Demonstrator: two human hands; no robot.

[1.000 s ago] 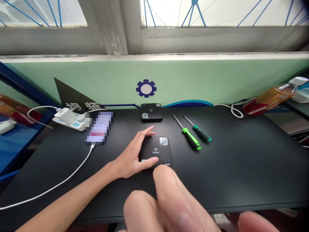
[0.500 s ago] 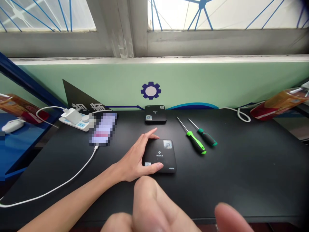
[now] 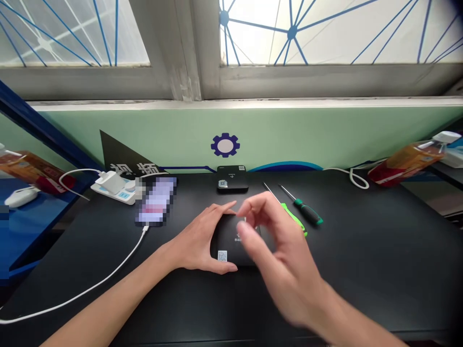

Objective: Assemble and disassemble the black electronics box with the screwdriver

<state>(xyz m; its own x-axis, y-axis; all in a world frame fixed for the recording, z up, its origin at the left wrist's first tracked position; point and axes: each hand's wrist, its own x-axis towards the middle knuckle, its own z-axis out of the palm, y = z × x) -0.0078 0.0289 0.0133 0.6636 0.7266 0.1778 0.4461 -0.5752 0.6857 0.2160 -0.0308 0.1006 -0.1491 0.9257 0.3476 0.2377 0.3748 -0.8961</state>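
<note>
A flat black set-top box (image 3: pixel 231 248) with a QR-code sticker (image 3: pixel 222 256) lies on the table in front of me. My left hand (image 3: pixel 202 241) grips it from the left, with the thumb along the near edge and the fingers at the far edge. Above the box's right part hovers my right hand (image 3: pixel 278 246), slightly blurred, its fingers curled and a small gap between thumb and index finger. Nothing shows in that gap. This hand hides the right side of the box and part of a bright green screwdriver (image 3: pixel 294 218).
A second black set-top box (image 3: pixel 232 178) stands at the back by the green panel. To the right lies a dark green screwdriver (image 3: pixel 307 211). On the left are a blurred-out phone (image 3: pixel 157 201) on a white cable and a power strip (image 3: pixel 121 193). Drink bottles (image 3: pixel 408 161) flank the table (image 3: pixel 379 270).
My right hand has come up from the near edge to above the box. My left thumb has slid from the box's top to its near edge. The view has tilted up slightly.
</note>
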